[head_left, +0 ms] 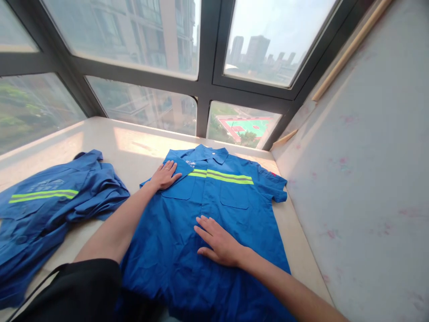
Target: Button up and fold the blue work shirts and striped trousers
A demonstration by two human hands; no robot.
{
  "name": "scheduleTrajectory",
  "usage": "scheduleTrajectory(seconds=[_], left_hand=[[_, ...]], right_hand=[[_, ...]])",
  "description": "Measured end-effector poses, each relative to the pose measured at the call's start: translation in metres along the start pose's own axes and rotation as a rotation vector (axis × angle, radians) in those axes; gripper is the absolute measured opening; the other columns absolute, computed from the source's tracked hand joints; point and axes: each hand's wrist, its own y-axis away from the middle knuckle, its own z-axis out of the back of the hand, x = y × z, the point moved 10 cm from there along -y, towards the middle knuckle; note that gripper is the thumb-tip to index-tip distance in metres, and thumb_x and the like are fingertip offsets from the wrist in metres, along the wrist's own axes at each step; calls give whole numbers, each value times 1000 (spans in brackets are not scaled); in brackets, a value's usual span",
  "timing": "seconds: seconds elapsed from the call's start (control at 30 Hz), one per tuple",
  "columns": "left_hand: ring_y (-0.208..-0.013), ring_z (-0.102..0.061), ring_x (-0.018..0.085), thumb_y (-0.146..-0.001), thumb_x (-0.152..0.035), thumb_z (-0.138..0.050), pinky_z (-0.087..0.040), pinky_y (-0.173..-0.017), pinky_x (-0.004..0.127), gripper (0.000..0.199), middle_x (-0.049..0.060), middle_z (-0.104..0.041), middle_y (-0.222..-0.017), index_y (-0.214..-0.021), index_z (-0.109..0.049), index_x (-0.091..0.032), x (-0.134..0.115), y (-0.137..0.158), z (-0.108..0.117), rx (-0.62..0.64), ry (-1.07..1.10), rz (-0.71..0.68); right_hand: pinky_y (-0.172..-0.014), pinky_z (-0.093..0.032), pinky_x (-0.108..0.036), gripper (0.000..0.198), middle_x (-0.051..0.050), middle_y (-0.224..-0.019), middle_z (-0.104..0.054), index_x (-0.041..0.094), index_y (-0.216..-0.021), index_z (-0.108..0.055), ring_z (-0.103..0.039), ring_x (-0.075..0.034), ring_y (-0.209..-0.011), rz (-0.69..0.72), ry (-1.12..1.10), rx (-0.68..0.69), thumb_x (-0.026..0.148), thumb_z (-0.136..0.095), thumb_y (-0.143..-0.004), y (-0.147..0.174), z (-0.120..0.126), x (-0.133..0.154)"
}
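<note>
**Blue shirt [214,214] spread face up on the window ledge [103,134]**

My left fingers [170,168] lie flat and loose on the left sleeve [182,169], which is turned in across the chest. My right fingers [202,233] are spread over the middle front, gripping nothing; I can't tell how firmly they touch. I judge that light outward strokes would best suit the rumpled near part, with the left pressing the sleeve steady. The right cuff [280,196] sits just beside the wall [351,156], so room there is tight; the collar [221,155] is near the window frame [202,117]. Leftward, bare ledge separates it from a second blue garment [63,210].
</note>
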Motion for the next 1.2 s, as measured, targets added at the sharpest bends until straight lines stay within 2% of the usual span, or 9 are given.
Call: scheduleTrajectory(seconds=[0.1, 0.2, 0.37, 0.5, 0.67, 0.8, 0.93, 1.07, 1.2], left_hand=[[-151, -17, 32, -97, -53, -26, -17, -120, 48, 76, 18, -22, -162, -155, -25, -4, -3, -1, 7, 3, -55, 0], [-151, -17, 33, -92, -40, -39, -18, -120, 50, 77, 23, -20, -162, -155, -18, 1, -23, -5, 30, -104, -79, -15], [-152, -15, 30, -92, -24, -37, -16, -122, 47, 67, 19, -18, -163, -154, -23, -4, -136, -13, 64, -248, 13, -262], [-152, -12, 31, -97, -40, -36, -18, -121, 48, 69, 17, -17, -164, -156, -20, -8, -246, -19, 62, -247, 139, -429], [-152, -7, 36, -95, -60, -34, -12, -122, 53, 79, 16, -17, -164, -156, -24, -12, -334, -33, 34, -121, 195, -455], [-152, -5, 39, -84, -78, -36, -10, -121, 55, 103, 20, -14, -164, -158, -15, -9, -337, -58, 13, -53, 252, -273], [-152, -5, 39, -79, -84, -34, -3, -120, 59, 108, 20, -15, -164, -158, -17, -13, -319, -70, -2, -38, 222, -199], [-152, -6, 39, -77, -87, -33, 0, -119, 60, 107, 18, -15, -164, -159, -18, -19, -308, -66, -3, -56, 187, -247], [-151, -8, 41, -76, -88, -35, -2, -119, 61, 108, 19, -18, -163, -158, -20, -19, -303, -62, -1, -67, 172, -264]], right_hand=[[-122, -23, -51, 65, -14, -162, -26, 19, -155, -31, -18, -26, -151, -94, -84, -140, 47, -49, -98, 17, 27, -28], [-121, -27, -49, 63, -11, -160, -32, 24, -153, -34, -27, -25, -149, -283, -195, -381, 48, -50, -97, 49, 67, -88], [-117, -33, -47, 61, -14, -148, -49, 17, -144, -45, -44, -29, -138, -806, -109, -730, 41, -57, -89, 134, 138, -214], [-109, -40, -38, 50, -18, -140, -55, 11, -138, -48, -51, -28, -129, -1157, 146, -608, 28, -46, -91, 173, 178, -279], [-98, -44, -36, 37, -21, -126, -62, 9, -123, -56, -57, -31, -118, -1171, 230, -439, 17, -51, -87, 158, 202, -323], [-95, -44, -35, 36, -21, -123, -63, 11, -116, -60, -57, -31, -118, -1126, 264, -288, 9, -57, -80, 136, 205, -350], [-90, -46, -34, 32, -16, -114, -69, 16, -110, -65, -61, -30, -112, -1124, 229, -202, 9, -59, -79, 130, 208, -374], [-86, -46, -32, 12, -16, -106, -71, 15, -85, -70, -63, -31, -109, -1154, 137, -231, 17, -59, -82, 132, 220, -391], [-80, -46, -30, 14, -14, -92, -71, 15, -74, -66, -64, -30, -103, -1209, -3, -362, 26, -64, -82, 139, 234, -398]])
